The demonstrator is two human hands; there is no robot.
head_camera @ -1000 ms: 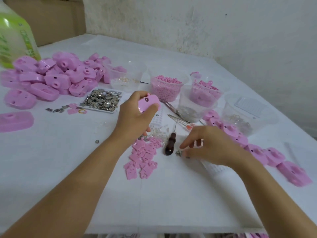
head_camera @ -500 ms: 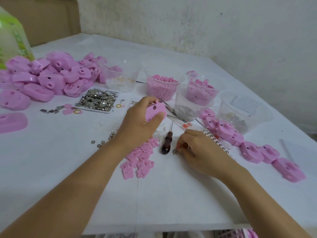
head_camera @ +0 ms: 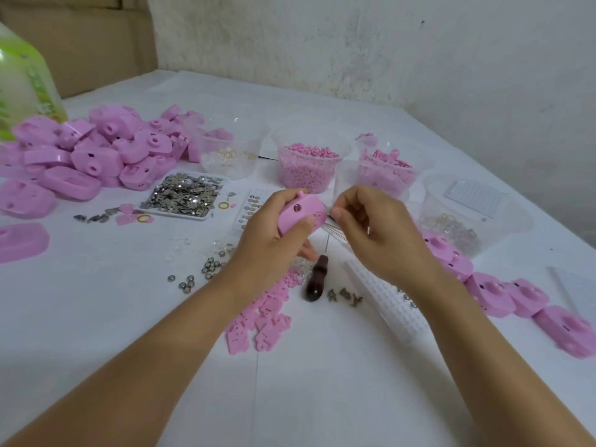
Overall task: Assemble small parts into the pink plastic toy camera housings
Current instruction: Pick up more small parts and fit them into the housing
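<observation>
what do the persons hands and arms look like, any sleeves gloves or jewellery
The left hand and right hand are ungloved, and the forearms are uncovered with no sleeves in view. No rings, watch or bracelets show. The nails look short.

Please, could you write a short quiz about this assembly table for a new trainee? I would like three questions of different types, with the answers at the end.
1. True or false: the left hand grips a pink camera housing, held above the table.
2. Which tool lies on the table beside the left hand? A) scissors B) a tool with a dark wooden handle C) a hammer
3. Fill in: the flat white tray holds small ______ metal pieces.

Key: 1 true; 2 B; 3 silvery.
</observation>
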